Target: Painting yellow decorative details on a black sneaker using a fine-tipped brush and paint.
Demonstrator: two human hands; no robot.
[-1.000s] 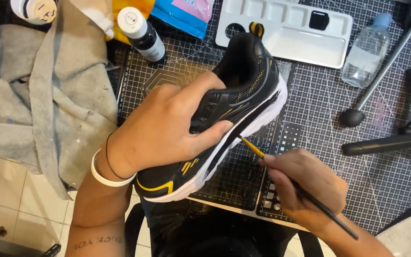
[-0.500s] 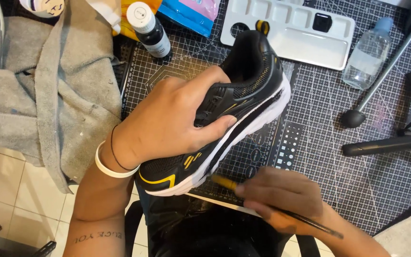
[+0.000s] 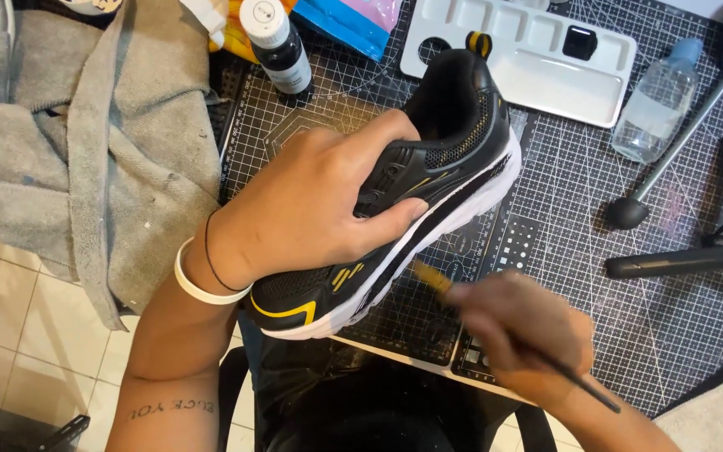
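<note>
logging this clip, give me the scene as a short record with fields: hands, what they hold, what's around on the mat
left hand: left hand grips the black sneaker over its upper, white sole turned toward the other hand
right hand: right hand, blurred, holds a thin paintbrush, tip near the sole edge
surface: gridded cutting mat
behind the shoe: white paint palette, dark paint bottle, clear squeeze bottle
left side: grey towel

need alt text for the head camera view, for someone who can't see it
A left hand grips a black sneaker with yellow accents and a white sole above a black gridded cutting mat, while the blurred right hand holds a thin paintbrush near the sole. A white plastic palette, black paint bottle and grey towel surround them.
</note>
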